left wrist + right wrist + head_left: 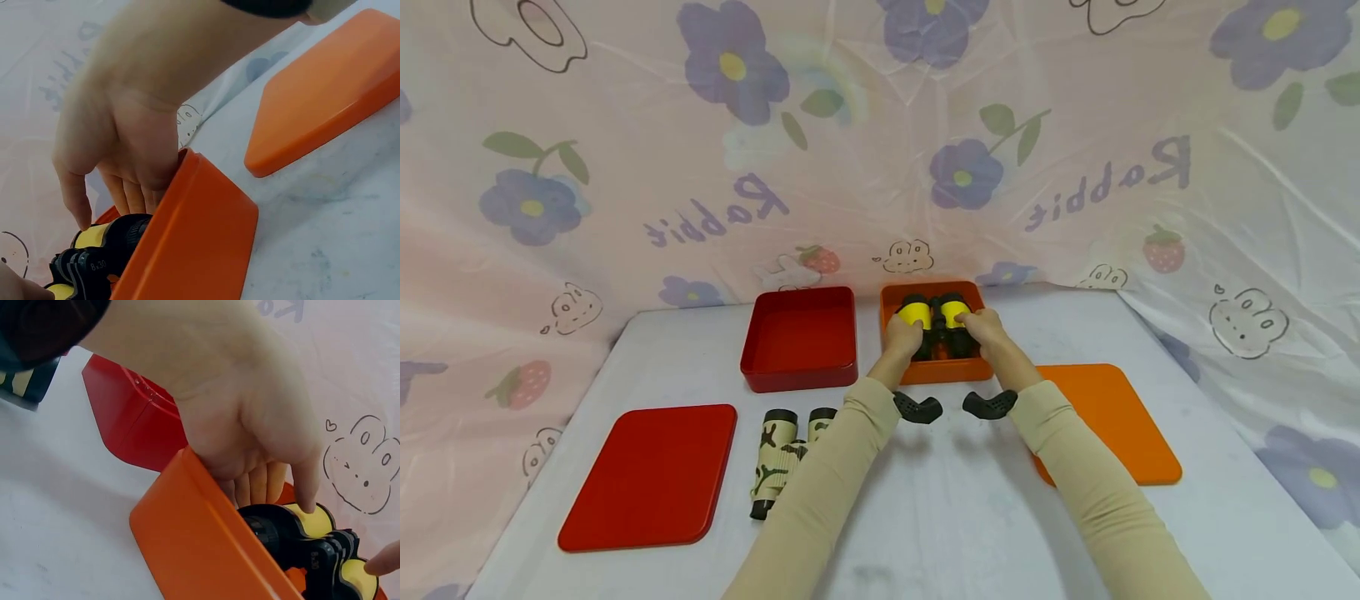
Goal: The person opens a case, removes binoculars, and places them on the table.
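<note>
Black and yellow binoculars (956, 315) lie inside the orange box (951, 372) at the back of the table. My left hand (902, 335) grips their left barrel and my right hand (989, 327) the right one. The left wrist view shows the right hand (112, 134) reaching over the rim, thumb on the yellow band and fingers down inside the box. From the other side, the right wrist view has the left hand (256, 419) in the same grip. Between the barrels shows the black bridge (94, 265), marked 8x30. Part of the barrels is hidden by the box wall.
Left of the orange box stands an open red box (801, 337). A red lid (651, 479) lies at the front left, beside camouflage binoculars (775, 454) partly covered by the left sleeve. The orange lid (1120, 425) lies right, partly under the right arm. A printed cloth hangs behind.
</note>
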`<state>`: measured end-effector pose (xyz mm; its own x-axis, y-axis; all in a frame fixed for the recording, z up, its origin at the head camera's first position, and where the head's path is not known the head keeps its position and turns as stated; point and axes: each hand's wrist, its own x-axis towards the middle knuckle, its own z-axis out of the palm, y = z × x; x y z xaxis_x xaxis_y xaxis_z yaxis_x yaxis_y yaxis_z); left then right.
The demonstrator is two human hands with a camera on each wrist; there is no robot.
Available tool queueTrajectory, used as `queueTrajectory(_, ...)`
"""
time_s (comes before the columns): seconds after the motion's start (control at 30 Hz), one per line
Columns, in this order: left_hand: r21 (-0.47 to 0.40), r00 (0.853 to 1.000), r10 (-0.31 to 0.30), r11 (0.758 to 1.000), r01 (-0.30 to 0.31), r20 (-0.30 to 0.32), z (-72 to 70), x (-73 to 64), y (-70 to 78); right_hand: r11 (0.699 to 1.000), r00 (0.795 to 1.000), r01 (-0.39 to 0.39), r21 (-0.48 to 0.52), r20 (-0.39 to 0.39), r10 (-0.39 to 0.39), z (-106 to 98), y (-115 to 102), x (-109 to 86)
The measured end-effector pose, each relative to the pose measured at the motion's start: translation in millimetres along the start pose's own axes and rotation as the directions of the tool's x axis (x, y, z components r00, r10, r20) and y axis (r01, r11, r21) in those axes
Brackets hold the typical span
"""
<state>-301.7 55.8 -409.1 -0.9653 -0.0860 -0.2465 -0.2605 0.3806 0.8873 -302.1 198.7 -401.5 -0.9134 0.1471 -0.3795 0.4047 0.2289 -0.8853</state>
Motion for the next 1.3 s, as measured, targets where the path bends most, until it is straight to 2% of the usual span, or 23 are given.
queueTrajectory(0.23,-0.022,0.999,0.034,0.999,-0.035,-0.018,-5.0,-2.2,7.3,0.999,0.999,0.035,-0.016,-0.013,-0.036,-1,-7,-7.3)
queueTrajectory(0.43,-0.021,0.997,0.071,0.997,-0.071,-0.04,-10.5,-4.5,14.6,0.999,0.999,0.03,-0.017,-0.012,-0.03,-4,-13,-11.7)
queueTrajectory(0.6,-0.063,0.996,0.062,0.996,-0.065,-0.057,-15.5,-4.0,16.5,0.999,0.999,0.031,0.018,-0.028,-0.031,-6,-19,-14.8)
queueTrajectory(0.8,-0.179,0.998,0.036,0.983,-0.045,-0.053,-21.3,-4.1,15.4,0.995,0.996,0.024,0.092,-0.087,-0.016,-10,-24,-19.9)
queueTrajectory(1.0,-0.308,1.0,-0.01,0.951,0.003,-0.021,-26.6,-5.3,15.3,0.99,0.998,0.01,0.143,-0.058,-0.002,-18,-26,-24.1)
queueTrajectory(1.1,-0.328,0.999,-0.035,0.944,0.035,0.004,-29.9,-7.7,16.0,0.982,0.999,0.001,0.19,-0.046,0.008,-22,-26,-24.6)
queueTrajectory(1.3,-0.306,0.996,-0.079,0.948,0.091,0.051,-38.2,-13.8,16.7,0.968,0.999,-0.029,0.249,-0.013,0.034,-27,-27,-29.4)
